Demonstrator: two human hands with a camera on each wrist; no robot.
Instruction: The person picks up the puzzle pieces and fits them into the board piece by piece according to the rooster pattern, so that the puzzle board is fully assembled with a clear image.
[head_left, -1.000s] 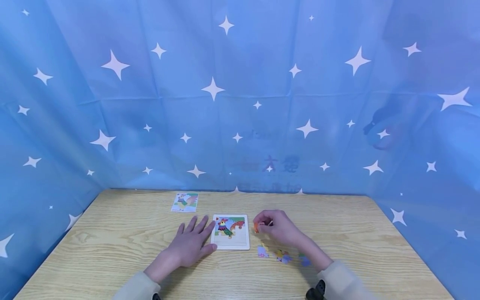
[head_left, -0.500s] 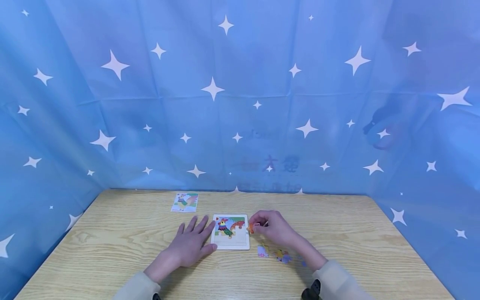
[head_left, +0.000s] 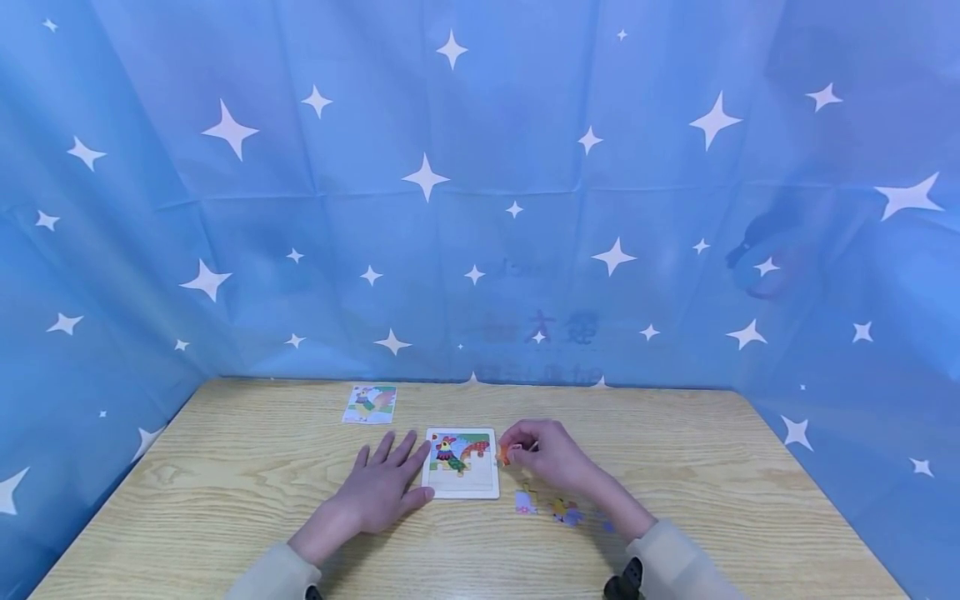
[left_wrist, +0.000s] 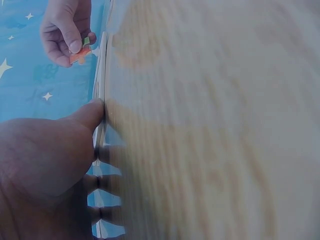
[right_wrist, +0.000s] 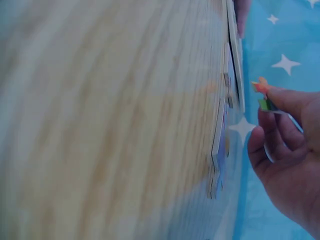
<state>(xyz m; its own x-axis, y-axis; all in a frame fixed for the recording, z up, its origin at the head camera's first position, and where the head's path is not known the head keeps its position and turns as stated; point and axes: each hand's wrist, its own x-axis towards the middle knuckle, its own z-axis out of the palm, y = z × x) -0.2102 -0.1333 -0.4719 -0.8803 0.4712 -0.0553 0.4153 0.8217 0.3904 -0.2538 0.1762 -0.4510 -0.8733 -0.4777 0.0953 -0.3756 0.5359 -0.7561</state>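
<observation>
My left hand (head_left: 381,487) lies flat with spread fingers, its thumb and index fingertip at the left edge of a white-framed puzzle tray (head_left: 487,492). Joined pieces in the tray show a rooster (head_left: 450,454) across the upper part; bare board shows below. My right hand (head_left: 551,457) pinches an orange puzzle piece (head_left: 503,455) between thumb and fingers, just off the tray's right edge. In the right wrist view the held puzzle piece (right_wrist: 262,86) has a green part and is raised above the table. Fingers cover some of it.
Loose puzzle pieces (head_left: 526,501) lie right of the tray, with a yellow and purple piece (head_left: 566,512) farther right and a blue one (head_left: 608,526) partly under the right forearm. A rooster picture card (head_left: 370,405) lies at the back left of the wooden table (head_left: 300,442). A star-patterned curtain (head_left: 480,208) hangs behind.
My right hand has shifted slightly left with the orange puzzle piece, up to the tray's right edge, then stayed nearly still. The left hand has not moved.
</observation>
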